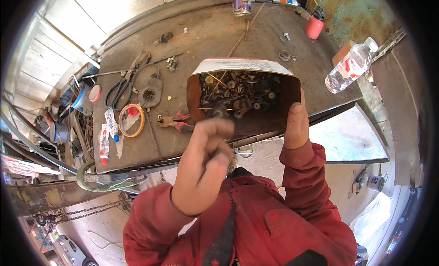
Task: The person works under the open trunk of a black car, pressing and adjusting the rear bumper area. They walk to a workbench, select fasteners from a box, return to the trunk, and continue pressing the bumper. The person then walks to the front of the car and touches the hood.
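A rectangular metal tin (196, 99) with a white and red outer face is tilted so that its mouth faces me. Inside lies a heap of bolts, nuts, washers and screws (240, 90), dark and greasy. My right hand (298, 124) holds the tin's right wall, its thumb at the rim and its other fingers mostly hidden. Just before the lower left of the mouth is my left hand (203, 161), slightly blurred, with loosely bent fingers and no visible object in them. A smeared dark piece (220, 111) shows above its index finger.
Red-handled pliers (176, 121) lie left of the tin. Farther left are black scissors (121, 92), a tape roll (131, 120) and glue tubes (104, 138). A plastic bottle (350, 67) and a pink container (314, 27) stand right. The workbench's front edge (256, 139) runs below the tin.
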